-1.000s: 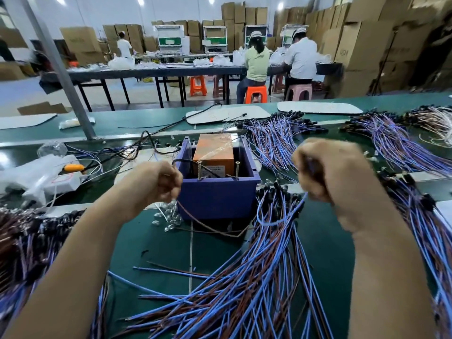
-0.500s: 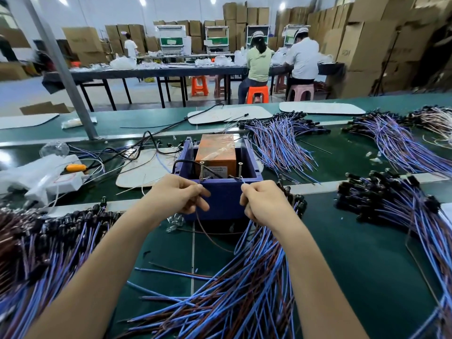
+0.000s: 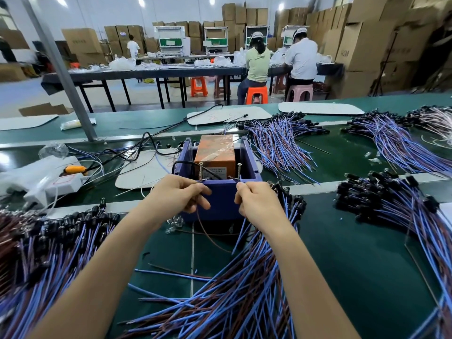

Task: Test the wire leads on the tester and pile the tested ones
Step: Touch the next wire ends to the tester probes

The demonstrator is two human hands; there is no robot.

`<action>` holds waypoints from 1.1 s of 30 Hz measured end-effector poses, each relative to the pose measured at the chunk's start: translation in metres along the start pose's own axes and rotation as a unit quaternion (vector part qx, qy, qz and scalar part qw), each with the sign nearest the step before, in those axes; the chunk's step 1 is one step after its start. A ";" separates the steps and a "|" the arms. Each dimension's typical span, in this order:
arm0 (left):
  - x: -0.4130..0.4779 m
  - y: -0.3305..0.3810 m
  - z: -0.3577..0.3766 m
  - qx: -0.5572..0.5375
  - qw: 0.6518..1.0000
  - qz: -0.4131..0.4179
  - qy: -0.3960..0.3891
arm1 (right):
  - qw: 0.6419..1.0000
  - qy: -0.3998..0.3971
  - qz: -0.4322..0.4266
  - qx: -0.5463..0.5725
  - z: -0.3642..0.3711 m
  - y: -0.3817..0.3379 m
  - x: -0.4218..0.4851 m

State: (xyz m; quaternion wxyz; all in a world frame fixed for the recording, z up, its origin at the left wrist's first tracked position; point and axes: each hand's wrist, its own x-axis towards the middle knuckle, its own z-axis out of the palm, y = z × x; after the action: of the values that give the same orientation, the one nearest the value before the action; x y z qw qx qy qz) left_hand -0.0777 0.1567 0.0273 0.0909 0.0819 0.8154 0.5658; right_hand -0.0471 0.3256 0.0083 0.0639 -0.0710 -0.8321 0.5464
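At the tester (image 3: 221,204): left hand (image 3: 181,195) and right hand (image 3: 256,203) each pinch an end of one wire lead (image 3: 203,228).
Fingers (image 3: 198,189): curled tight beside the screws (image 3: 201,170).
Advice: touch both ends firmly, together.

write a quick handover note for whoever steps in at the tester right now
The left hand pinches the brown wire at the left pin of the tester.
The right hand pinches the blue wire at the right pin.
Both wires hang down in front of the tester, towards the middle pile.
Also on the belt: the left pile, the right pile and the far pile. I cannot tell which are tested.
Done: one lead is at the pins.
Left: finish this test, lay the lead on the tested pile, then work through the rest.
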 end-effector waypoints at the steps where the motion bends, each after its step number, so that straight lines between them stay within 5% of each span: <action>1: 0.000 0.000 0.000 -0.003 1.000 0.000 0.002 | 1.000 0.001 -0.001 0.000 0.000 0.000 0.000; 33: -0.003 0.000 0.002 0.018 1.000 0.000 -0.017 | 0.992 -0.062 0.055 0.095 0.007 -0.005 -0.006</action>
State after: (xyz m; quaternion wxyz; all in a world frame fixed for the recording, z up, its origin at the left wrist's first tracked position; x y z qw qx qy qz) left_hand -0.0742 0.1582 0.0264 0.1034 0.0930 0.8237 0.5497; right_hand -0.0428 0.3160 0.0096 -0.0115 -0.0765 -0.7738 0.6287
